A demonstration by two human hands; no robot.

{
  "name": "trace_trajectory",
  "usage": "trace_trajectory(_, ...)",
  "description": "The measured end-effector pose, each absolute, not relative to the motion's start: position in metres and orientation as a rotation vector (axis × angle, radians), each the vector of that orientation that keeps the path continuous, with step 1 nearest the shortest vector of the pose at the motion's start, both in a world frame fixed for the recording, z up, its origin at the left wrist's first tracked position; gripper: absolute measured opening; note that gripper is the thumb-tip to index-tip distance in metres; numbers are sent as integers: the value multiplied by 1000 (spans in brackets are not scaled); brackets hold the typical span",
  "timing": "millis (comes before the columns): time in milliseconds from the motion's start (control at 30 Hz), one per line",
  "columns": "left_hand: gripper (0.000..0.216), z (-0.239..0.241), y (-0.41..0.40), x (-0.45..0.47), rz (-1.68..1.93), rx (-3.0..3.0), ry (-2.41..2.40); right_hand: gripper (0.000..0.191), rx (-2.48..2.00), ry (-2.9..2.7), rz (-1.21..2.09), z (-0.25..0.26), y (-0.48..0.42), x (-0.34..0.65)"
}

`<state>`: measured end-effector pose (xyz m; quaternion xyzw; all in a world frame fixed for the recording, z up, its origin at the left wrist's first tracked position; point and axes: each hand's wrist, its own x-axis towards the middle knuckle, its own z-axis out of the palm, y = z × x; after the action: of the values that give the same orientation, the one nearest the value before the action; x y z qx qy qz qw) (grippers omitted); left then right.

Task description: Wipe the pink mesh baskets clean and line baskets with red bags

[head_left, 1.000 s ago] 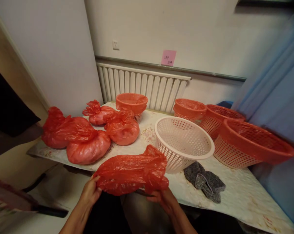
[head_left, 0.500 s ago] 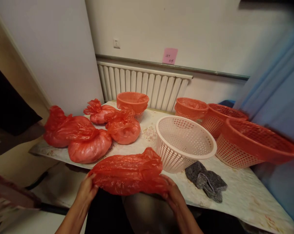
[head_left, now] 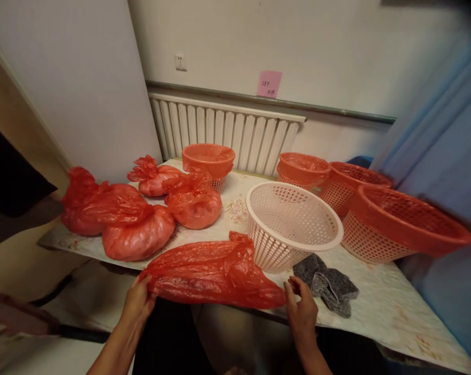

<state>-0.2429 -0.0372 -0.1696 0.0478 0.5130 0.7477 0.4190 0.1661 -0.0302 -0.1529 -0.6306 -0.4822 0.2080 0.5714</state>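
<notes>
An empty red plastic bag (head_left: 214, 273) lies stretched along the near edge of the table (head_left: 380, 307). My left hand (head_left: 138, 303) pinches its left end, fingers closed on the plastic. My right hand (head_left: 302, 312) is at the bag's right corner, fingers curled on the plastic. A white perforated basket (head_left: 294, 225) stands just behind the bag. Grey cloth pieces (head_left: 326, 284) lie beside my right hand.
Several filled, tied red bags (head_left: 136, 229) sit at the left of the table. Red baskets (head_left: 399, 221), some lined with red plastic (head_left: 209, 159), stand at the back and right. A radiator (head_left: 223, 130) runs along the wall; a blue curtain (head_left: 450, 156) hangs right.
The bag has been pulled flatter and longer along the table edge. My right hand slid rightwards to the bag's far corner; my left hand stayed at the left end.
</notes>
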Motion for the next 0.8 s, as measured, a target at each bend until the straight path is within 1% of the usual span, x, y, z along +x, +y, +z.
trace_trajectory(33,25,-170,-37,-243,1872,121,1290,27,-1414,-1222,429,-150,-35,158)
trace_trajectory(100,25,-172,-37,-245,1869,123,1294,18,-1249,-1357,437,-146,-43,141)
trace_trajectory(167,24,-174,-37,-246,1868,121,1295,15,-1100,-1475,452,-144,-50,124)
trace_trajectory(267,23,-179,-37,-248,1861,130,1288,21,-960,-1658,348,-145,-54,100)
trace_trajectory(400,24,-186,-35,-250,1862,139,1279,29,-871,-1885,60,-151,-47,78)
trace_trajectory(500,24,-188,-34,-251,1862,137,1279,30,-886,-1990,-120,-158,-32,71)
trace_trajectory(567,24,-188,-34,-251,1855,136,1275,30,-950,-2010,-167,-161,-21,69)
trace_trajectory(667,22,-186,-34,-250,1847,129,1274,25,-1079,-2010,-138,-162,-9,69)
trace_trajectory(800,23,-182,-35,-247,1851,100,1293,17,-1141,-1975,14,-156,-4,67)
